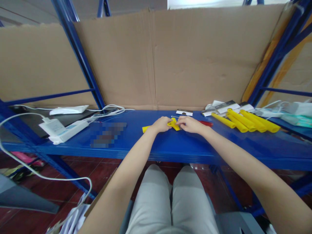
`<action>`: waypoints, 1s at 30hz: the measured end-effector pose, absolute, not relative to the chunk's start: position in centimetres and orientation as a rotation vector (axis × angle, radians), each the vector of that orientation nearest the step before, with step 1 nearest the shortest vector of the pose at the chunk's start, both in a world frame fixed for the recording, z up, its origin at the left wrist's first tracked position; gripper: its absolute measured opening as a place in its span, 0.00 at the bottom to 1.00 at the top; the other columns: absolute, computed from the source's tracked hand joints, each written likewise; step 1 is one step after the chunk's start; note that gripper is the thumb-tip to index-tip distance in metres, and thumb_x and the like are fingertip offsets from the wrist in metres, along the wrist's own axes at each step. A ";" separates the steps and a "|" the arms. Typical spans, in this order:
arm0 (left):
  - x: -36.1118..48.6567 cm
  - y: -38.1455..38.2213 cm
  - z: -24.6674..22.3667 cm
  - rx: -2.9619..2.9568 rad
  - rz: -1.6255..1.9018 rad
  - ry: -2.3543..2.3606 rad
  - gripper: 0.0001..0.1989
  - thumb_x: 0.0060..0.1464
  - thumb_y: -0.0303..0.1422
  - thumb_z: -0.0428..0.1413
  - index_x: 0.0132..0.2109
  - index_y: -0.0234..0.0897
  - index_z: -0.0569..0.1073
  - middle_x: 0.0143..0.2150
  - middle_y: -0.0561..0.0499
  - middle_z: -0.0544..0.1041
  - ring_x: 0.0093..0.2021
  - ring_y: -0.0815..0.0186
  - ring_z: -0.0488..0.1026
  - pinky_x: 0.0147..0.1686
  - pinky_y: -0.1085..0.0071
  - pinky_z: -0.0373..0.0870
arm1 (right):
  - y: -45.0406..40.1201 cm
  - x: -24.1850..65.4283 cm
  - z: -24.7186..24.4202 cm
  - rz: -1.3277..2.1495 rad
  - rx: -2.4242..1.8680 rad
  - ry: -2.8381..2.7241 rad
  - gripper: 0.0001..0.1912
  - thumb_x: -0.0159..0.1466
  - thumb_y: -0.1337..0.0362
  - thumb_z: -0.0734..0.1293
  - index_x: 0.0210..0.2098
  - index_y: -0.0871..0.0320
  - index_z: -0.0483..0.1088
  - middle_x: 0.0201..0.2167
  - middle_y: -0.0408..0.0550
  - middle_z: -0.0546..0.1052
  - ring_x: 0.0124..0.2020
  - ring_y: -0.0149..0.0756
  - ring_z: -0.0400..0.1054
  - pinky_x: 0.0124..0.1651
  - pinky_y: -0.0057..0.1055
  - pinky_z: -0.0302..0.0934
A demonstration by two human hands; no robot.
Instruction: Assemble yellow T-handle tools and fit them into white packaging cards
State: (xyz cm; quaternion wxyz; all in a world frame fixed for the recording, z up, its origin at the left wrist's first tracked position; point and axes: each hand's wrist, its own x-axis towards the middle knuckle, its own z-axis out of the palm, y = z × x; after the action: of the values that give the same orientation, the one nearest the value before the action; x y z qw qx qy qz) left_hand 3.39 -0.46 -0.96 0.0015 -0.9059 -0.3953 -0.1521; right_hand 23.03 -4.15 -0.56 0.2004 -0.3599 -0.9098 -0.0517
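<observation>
My left hand [162,124] is closed round a yellow plastic tool with a forked head [173,123]. The tool's yellow handle end [145,129] sticks out to the left of that hand. At the head's right side, my right hand [187,124] has its fingers pinched together. What lies between those fingertips is too small to make out. Behind the right wrist lies a red handle [206,123], partly hidden. A thin metal rod [174,116] shows just beyond the hands. Farther back is a small white card [184,113] with a dark mark.
Several yellow tubular handles [246,121] lie at the right, before white and black packets [225,107]. At the left are a white power strip [70,131], a charger and coiled white cables [114,109]. Cardboard [156,58] walls the back of the blue shelf [136,148].
</observation>
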 end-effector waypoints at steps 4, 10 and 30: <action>3.5 -0.8 -0.9 -2.857 -0.487 -1.254 0.17 0.51 0.29 0.56 0.49 0.35 0.76 0.48 0.44 0.78 0.49 0.58 0.73 0.49 0.67 0.67 | -4.0 23.2 -0.6 -0.140 -0.954 -2.528 0.20 0.56 0.77 0.57 0.37 0.59 0.78 0.35 0.49 0.74 0.35 0.34 0.68 0.43 0.31 0.61; 3.7 -1.4 -0.5 -2.852 -0.477 -1.262 0.20 0.52 0.28 0.56 0.53 0.38 0.74 0.50 0.46 0.77 0.50 0.58 0.73 0.49 0.68 0.66 | -3.8 23.4 -0.6 -0.147 -0.919 -2.479 0.19 0.57 0.77 0.59 0.37 0.57 0.78 0.32 0.48 0.74 0.34 0.33 0.67 0.40 0.30 0.61; 3.7 -1.4 -0.5 -2.900 -0.487 -1.261 0.20 0.52 0.29 0.56 0.53 0.35 0.74 0.51 0.44 0.77 0.52 0.56 0.72 0.50 0.68 0.66 | -3.5 23.6 -0.7 -0.042 -0.914 -2.434 0.19 0.57 0.76 0.59 0.36 0.56 0.79 0.32 0.48 0.75 0.32 0.32 0.68 0.40 0.31 0.62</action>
State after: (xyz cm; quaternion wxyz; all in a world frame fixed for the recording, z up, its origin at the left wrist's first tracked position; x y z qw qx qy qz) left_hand 3.69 -1.39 -0.51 -0.0289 -0.9060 -0.3940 -0.1520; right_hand 23.58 -3.48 -0.73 0.2676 -0.3386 -0.9019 -0.0155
